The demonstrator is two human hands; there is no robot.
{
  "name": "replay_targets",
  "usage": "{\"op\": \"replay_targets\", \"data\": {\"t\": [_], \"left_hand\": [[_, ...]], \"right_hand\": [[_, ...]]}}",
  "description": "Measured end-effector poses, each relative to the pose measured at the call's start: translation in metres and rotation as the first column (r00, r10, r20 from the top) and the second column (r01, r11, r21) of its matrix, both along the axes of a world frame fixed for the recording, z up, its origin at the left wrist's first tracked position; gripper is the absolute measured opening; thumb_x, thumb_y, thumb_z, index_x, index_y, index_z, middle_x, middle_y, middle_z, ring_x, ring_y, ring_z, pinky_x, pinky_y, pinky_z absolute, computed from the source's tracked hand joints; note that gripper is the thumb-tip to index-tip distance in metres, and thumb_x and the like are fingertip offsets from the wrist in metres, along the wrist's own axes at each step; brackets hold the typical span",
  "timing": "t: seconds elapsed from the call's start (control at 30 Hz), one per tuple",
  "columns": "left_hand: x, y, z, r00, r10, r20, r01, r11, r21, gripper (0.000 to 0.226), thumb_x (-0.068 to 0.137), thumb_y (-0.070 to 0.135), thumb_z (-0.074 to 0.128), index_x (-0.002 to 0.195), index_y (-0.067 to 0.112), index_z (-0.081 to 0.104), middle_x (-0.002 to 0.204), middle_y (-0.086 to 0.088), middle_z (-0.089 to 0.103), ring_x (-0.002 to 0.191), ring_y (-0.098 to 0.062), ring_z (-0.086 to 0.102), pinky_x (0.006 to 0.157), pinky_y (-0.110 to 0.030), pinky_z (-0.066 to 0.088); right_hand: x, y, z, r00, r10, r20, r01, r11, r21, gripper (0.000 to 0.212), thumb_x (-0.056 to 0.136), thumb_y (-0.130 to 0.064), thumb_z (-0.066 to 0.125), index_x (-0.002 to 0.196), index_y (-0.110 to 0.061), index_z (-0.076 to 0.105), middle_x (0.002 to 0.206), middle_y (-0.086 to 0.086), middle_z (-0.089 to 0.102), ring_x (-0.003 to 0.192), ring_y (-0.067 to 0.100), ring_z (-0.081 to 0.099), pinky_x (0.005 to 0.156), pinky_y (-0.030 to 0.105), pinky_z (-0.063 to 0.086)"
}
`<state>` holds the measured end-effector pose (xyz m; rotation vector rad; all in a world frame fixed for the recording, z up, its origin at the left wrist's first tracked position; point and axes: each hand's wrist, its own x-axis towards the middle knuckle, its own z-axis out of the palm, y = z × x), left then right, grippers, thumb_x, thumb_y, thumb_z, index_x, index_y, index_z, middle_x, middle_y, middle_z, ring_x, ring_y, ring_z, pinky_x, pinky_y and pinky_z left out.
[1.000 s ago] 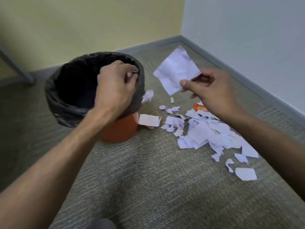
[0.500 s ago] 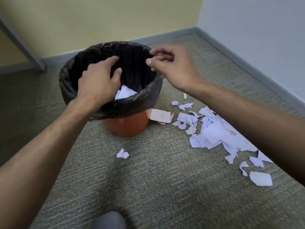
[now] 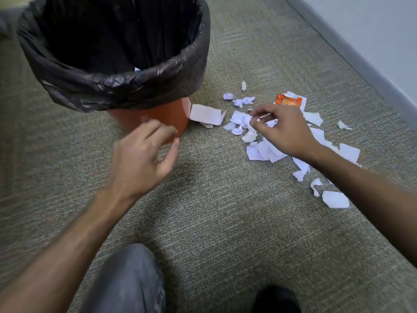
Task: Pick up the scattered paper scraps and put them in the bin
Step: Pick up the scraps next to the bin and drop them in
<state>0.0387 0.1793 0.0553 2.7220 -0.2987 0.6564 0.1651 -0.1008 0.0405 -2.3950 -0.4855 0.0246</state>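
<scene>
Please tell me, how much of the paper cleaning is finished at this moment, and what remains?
Done: little shows; one white scrap peeks from inside the bin. In hand: the right hand reaches into the paper scraps on the carpet, fingers pinching there; the left hand, open and empty, hovers before the bin. Left: most of the pile, the large sheet beside the bin and an orange wrapper.

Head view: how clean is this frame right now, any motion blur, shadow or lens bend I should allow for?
Head view: the left hand is smeared by motion blur, its fingers soft-edged; the right hand and the paper scraps beneath it are sharper. Light is soft and even, with only a faint shadow on the carpet beside the left hand. The black liner of the bin shows mild sheen; wide-angle bend curves the baseboard.
</scene>
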Motion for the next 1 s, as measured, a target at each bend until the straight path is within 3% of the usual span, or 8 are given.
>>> {"op": "replay_targets", "data": {"t": [0.07,0.13,0.27,0.37,0.47,0.63,0.77,1.0], "left_hand": [[-0.006,0.001,-0.026,0.993,0.034,-0.114,-0.03,0.999,0.038,0.023,0.094,0.029,0.057,0.105,0.013,0.07,0.092,0.001,0.067,0.075,-0.018,0.064,0.053,-0.033,0.052],[-0.009,0.006,-0.051,0.962,0.082,-0.259,-0.067,0.995,0.069,0.03,0.093,0.035,0.053,0.113,0.015,0.067,0.098,-0.001,0.066,0.081,-0.022,0.066,0.056,-0.039,0.055],[-0.01,0.023,-0.09,0.821,0.243,-0.516,-0.146,0.964,0.222,0.047,0.093,0.043,0.053,0.134,0.02,0.051,0.129,-0.007,0.058,0.108,-0.031,0.061,0.071,-0.049,0.057],[-0.012,0.032,-0.11,0.72,0.316,-0.618,-0.181,0.945,0.273,0.059,0.093,0.047,0.05,0.146,0.024,0.035,0.147,-0.013,0.041,0.127,-0.035,0.046,0.084,-0.057,0.053],[-0.013,0.037,-0.121,0.691,0.34,-0.638,-0.197,0.938,0.287,0.054,0.095,0.044,0.05,0.145,0.03,0.033,0.148,-0.015,0.037,0.126,-0.038,0.045,0.082,-0.059,0.053],[-0.007,0.039,-0.129,0.713,0.304,-0.632,-0.211,0.952,0.221,0.033,0.096,0.027,0.054,0.128,0.021,0.056,0.136,-0.011,0.049,0.117,-0.033,0.048,0.08,-0.055,0.055],[0.0,0.037,-0.126,0.724,0.303,-0.62,-0.272,0.951,0.148,0.027,0.093,0.016,0.06,0.119,0.012,0.066,0.13,-0.012,0.056,0.113,-0.034,0.053,0.089,-0.048,0.052],[0.005,0.022,-0.11,0.791,0.245,-0.561,-0.281,0.959,0.023,0.021,0.086,0.014,0.07,0.105,0.007,0.071,0.118,-0.005,0.063,0.096,-0.028,0.063,0.085,-0.038,0.051]], "right_hand": [[-0.001,-0.01,-0.014,1.0,0.013,0.017,-0.011,0.993,-0.119,0.025,0.085,-0.036,0.064,0.103,-0.02,0.071,0.085,-0.01,0.071,0.085,0.008,0.069,0.08,0.033,0.054],[0.001,-0.016,-0.028,0.999,0.027,0.021,-0.021,0.972,-0.235,0.031,0.083,-0.039,0.062,0.108,-0.022,0.069,0.091,-0.007,0.073,0.092,0.012,0.069,0.078,0.034,0.053],[0.011,-0.019,-0.056,1.0,0.03,-0.004,-0.029,0.904,-0.427,0.044,0.087,-0.043,0.065,0.125,-0.021,0.061,0.114,0.0,0.07,0.108,0.022,0.064,0.078,0.034,0.048],[0.021,-0.014,-0.076,0.998,0.028,-0.059,-0.056,0.824,-0.564,0.065,0.089,-0.058,0.056,0.141,-0.021,0.043,0.132,0.007,0.06,0.117,0.029,0.059,0.085,0.042,0.05],[0.031,-0.005,-0.093,0.995,0.023,-0.099,-0.081,0.763,-0.641,0.078,0.089,-0.066,0.049,0.15,-0.022,0.027,0.143,0.011,0.048,0.119,0.035,0.056,0.084,0.045,0.049],[0.043,0.011,-0.113,0.995,0.089,-0.032,-0.089,0.759,-0.644,0.065,0.095,-0.055,0.047,0.151,-0.029,0.025,0.133,0.009,0.051,0.106,0.035,0.062,0.07,0.037,0.045],[0.053,0.02,-0.121,0.992,0.123,0.008,-0.091,0.77,-0.631,0.046,0.099,-0.04,0.048,0.142,-0.026,0.043,0.136,0.008,0.051,0.104,0.035,0.063,0.075,0.041,0.051],[0.059,0.019,-0.126,1.0,0.004,-0.025,-0.013,0.932,-0.361,0.023,0.093,-0.029,0.06,0.111,-0.019,0.07,0.105,0.008,0.065,0.092,0.03,0.064,0.074,0.036,0.048]]}}
